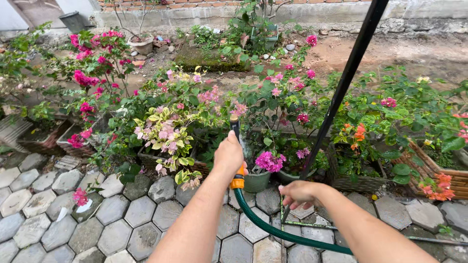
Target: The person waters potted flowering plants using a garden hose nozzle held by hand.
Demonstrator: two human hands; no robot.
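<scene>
My left hand (228,155) is closed around the nozzle (235,127) of a green garden hose (273,229), just above its orange connector (237,182). The dark nozzle tip points toward potted bougainvillea with pink and magenta blooms (168,129). Whether water comes out I cannot tell. My right hand (297,193) hangs lower and to the right, fingers loosely curled, holding nothing, close to the foot of a slanted black pole (341,92). The hose trails back to the lower right under my right forearm.
Hexagonal grey paving stones (112,209) cover the ground in front. Behind them stand a green pot (257,181), woven baskets (429,170) and planters of flowering shrubs (92,73). Bare soil and a low wall (341,12) lie behind.
</scene>
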